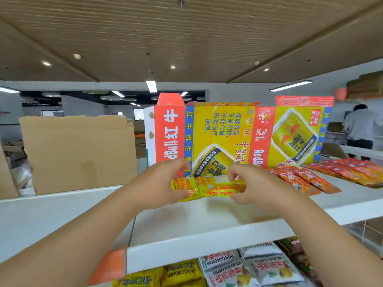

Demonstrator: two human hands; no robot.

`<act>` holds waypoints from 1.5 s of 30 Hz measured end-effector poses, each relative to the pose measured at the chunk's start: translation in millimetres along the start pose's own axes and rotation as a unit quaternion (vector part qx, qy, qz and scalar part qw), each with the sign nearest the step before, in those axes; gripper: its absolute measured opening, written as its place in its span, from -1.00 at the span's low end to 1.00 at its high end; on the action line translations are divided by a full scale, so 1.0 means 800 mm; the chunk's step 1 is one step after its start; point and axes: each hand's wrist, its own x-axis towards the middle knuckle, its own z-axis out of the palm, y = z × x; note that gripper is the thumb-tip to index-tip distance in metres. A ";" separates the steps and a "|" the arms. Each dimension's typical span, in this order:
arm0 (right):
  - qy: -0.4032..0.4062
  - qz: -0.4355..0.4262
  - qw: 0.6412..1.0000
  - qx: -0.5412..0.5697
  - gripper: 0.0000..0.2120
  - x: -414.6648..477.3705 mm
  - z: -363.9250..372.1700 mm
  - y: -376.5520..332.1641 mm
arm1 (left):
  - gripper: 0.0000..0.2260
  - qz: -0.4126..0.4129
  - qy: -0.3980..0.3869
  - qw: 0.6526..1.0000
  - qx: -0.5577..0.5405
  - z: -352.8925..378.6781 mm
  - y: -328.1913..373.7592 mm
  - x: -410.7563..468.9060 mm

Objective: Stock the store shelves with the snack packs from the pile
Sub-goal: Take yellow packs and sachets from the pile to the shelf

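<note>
Beneath the wrists, on the level below, lie two lower yellow packs [165, 276] and a few white packs [259, 268], flat and face up. Above them the left hand [163, 183] and right hand [255, 185] curl their fingers and pinch a bunch of yellow snack packs [207, 186] from either end. I count three, though overlap blurs it, and they rest on the white top shelf [207, 216], likely being squared into a row. Right of the right hand lies a fanned row of orange packs [306, 179] too overlapped to count; beyond the fingers one flattened Red Bull carton [228, 133] stands as a backstop — and one brown cardboard sheet [78, 152] past the left hand.
</note>
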 end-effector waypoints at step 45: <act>-0.206 0.125 0.963 -0.124 -0.68 0.074 0.063 -0.148 | -0.75 -0.067 -0.073 0.985 -0.143 0.016 -0.152 0.006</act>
